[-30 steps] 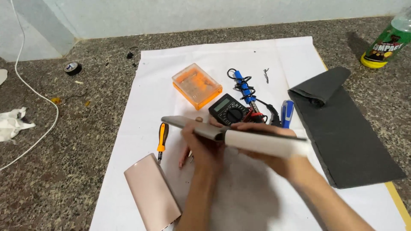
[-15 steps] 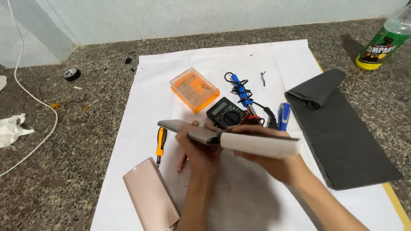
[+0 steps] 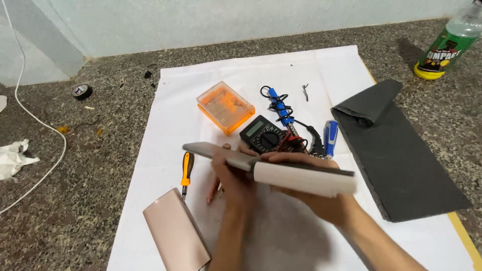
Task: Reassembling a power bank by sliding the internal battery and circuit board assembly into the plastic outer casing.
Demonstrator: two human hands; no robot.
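**Two hands on a long flat casing above the white sheet**

Both hands are raised just over the worktop [image 3: 100, 190], sharing one long object. The right hand [image 3: 321, 200] has its grip wrapped around the white outer shell [image 3: 306, 179], fingers curled over its top edge. The left hand [image 3: 236, 178] is closed on the grey inner tray [image 3: 216, 154] that sticks out of the shell's left end, thumb under, fingers on top. The piece is held level, slightly tilted down to the right, above the white paper sheet [image 3: 201, 100].

Just behind the hands lie a black multimeter [image 3: 263, 134], a blue soldering iron [image 3: 278, 108] and a blue pen-like tool [image 3: 330, 138]. An orange plastic box [image 3: 225, 106] sits further back. An orange-handled screwdriver [image 3: 186, 168] lies left of the hands, with a beige flat case [image 3: 175, 233] near it. A dark grey mat [image 3: 401, 160] covers the right side, and a green bottle [image 3: 447, 47] stands in the far corner
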